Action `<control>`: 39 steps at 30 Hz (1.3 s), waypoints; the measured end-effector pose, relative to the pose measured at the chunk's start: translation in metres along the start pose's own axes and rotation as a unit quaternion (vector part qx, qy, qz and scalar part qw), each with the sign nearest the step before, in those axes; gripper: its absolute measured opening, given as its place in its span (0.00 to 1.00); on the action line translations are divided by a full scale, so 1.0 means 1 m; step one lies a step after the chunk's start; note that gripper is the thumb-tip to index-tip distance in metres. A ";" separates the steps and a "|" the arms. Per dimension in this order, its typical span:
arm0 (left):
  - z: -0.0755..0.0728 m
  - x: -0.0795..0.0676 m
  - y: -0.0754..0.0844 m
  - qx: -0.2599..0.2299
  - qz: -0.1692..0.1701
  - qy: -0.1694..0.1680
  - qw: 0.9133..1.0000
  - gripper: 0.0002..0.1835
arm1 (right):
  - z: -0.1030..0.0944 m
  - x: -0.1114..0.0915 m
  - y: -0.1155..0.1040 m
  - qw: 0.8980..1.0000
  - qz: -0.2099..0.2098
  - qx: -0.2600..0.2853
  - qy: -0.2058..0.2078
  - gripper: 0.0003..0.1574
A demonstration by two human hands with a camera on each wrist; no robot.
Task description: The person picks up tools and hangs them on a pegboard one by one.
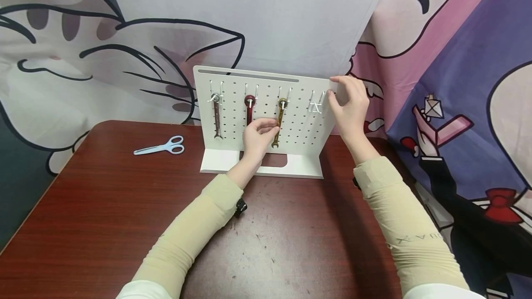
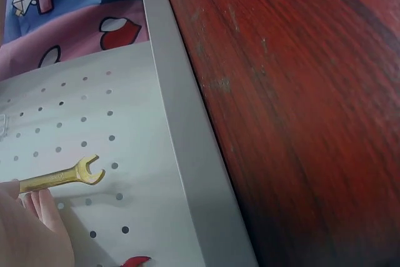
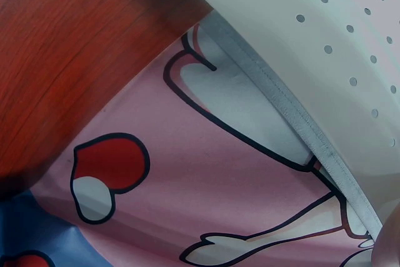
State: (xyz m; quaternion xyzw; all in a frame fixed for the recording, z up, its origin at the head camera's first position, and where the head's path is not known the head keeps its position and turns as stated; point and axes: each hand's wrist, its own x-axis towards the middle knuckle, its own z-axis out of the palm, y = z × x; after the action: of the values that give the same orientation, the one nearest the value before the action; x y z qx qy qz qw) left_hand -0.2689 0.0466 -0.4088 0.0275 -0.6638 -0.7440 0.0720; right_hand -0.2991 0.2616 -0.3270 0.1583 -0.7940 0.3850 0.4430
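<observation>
A white pegboard [image 1: 303, 126] stands upright on the table, with three wrenches hanging from its hooks. The rightmost is a gold wrench [image 1: 281, 116], its ring end at the hook. My left hand [image 1: 258, 140] pinches its shaft between thumb and fingers; in the left wrist view the open jaw of the gold wrench [image 2: 87, 170] sticks out past the fingertips. Left of it hangs a red wrench [image 1: 249, 110], its lower part hidden by the left hand. A silver wrench [image 1: 216, 116] hangs farthest left. My right hand [image 1: 351, 103] grips the board's upper right edge, thumb in front.
At the board's right, a bare wire hook [image 1: 316, 105] sticks out. Light blue scissors [image 1: 162, 146] lie on the brown table [image 1: 124, 206], left of the board. Printed cloths [image 1: 291, 17] hang behind and to the right.
</observation>
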 end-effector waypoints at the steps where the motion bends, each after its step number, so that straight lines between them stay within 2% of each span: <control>1: -0.001 0.000 0.000 0.000 0.000 -0.002 1.000 0.11 | 0.000 0.000 0.000 1.000 0.000 0.000 0.000 0.16; 15: -0.012 -0.002 -0.002 0.029 0.008 -0.028 0.999 0.12 | 0.000 -0.001 0.003 1.000 0.001 -0.004 -0.003 0.16; 23: -0.025 -0.004 -0.002 0.029 0.013 -0.038 0.999 0.13 | 0.000 0.000 0.005 1.000 -0.008 -0.006 -0.007 0.15; 28: -0.040 -0.006 -0.002 0.050 0.027 -0.056 0.997 0.13 | 0.001 -0.001 0.006 1.000 -0.011 -0.009 -0.006 0.16; 33: -0.059 -0.007 -0.002 0.082 0.033 -0.087 0.992 0.13 | 0.001 -0.001 0.006 1.000 -0.006 -0.008 -0.004 0.15; 39: -0.086 -0.006 0.001 0.160 0.044 -0.130 0.977 0.14 | 0.000 0.000 0.005 1.000 -0.004 -0.005 -0.007 0.16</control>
State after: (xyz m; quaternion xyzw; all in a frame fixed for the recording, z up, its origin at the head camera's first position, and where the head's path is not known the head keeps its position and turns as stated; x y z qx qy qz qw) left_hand -0.2516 -0.0368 -0.4181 -0.0877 -0.7787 -0.6211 0.0127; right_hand -0.3024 0.2652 -0.3293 0.1619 -0.7982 0.3782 0.4400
